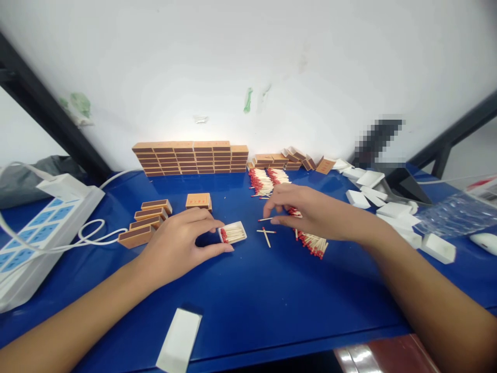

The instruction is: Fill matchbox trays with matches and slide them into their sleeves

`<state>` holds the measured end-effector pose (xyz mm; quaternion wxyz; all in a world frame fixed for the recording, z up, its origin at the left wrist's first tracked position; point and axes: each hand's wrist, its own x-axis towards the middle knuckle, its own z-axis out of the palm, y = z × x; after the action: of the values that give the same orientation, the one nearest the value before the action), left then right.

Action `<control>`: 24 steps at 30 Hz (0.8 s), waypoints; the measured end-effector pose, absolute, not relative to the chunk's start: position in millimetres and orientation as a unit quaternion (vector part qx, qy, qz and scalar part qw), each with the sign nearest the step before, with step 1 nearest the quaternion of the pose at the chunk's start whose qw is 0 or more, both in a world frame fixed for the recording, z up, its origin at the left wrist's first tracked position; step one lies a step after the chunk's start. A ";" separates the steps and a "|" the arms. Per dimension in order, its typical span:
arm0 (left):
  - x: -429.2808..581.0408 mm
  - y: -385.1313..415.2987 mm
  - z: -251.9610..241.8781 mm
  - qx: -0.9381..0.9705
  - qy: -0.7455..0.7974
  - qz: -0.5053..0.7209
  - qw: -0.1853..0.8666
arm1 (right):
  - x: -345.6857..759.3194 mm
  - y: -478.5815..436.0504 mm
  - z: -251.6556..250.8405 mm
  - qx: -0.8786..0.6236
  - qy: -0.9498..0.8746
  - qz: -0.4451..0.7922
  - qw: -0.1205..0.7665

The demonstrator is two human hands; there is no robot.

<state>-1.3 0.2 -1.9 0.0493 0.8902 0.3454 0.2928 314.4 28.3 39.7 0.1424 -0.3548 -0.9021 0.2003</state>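
Observation:
My left hand (182,235) has its thumb and index finger around the left end of a small white matchbox tray (239,235), which is filled with red-headed matches. My right hand (295,207) pinches a single match (264,220) between thumb and fingers, just above the table. Below it, two loose matches (266,235) lie crossed on the blue surface. A pile of matches (312,243) is partly hidden beneath my right hand and wrist. Behind that hand are two more heaps of matches (262,181). A matchbox (198,201) lies beyond my left hand.
Stacked matchboxes (190,158) line the wall. Several matchbox sleeves (145,223) stand at left beside a white power strip (50,223) and cables. White empty trays (396,210) are heaped at right. A white tray (179,339) lies near the front edge of the blue table (272,305).

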 end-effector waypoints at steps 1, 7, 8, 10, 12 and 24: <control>-1.3 0.1 -1.8 0.890 0.346 0.293 0.050 | 314.8 27.3 41.1 -0.349 -0.904 0.217 0.121; -0.8 0.6 -2.0 0.891 0.345 0.293 0.050 | 302.8 20.0 41.3 -0.359 -0.894 0.260 0.055; -0.8 0.8 -2.3 0.891 0.344 0.292 0.050 | 301.9 19.8 40.9 -0.359 -0.894 0.263 0.053; -1.2 1.0 -2.7 0.891 0.346 0.291 0.051 | 302.1 20.1 40.3 -0.363 -0.892 0.261 0.062; -1.8 0.9 -2.9 0.890 0.346 0.293 0.052 | 303.6 20.0 40.0 -0.389 -0.885 0.240 0.086; -2.1 1.1 -3.9 0.889 0.348 0.293 0.052 | 295.8 7.2 35.9 -0.474 -0.857 0.199 0.029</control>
<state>-2.1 1.1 -3.9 0.0524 0.8893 0.3476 0.2927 295.8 7.2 35.9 0.0287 -0.4741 -0.8573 0.1985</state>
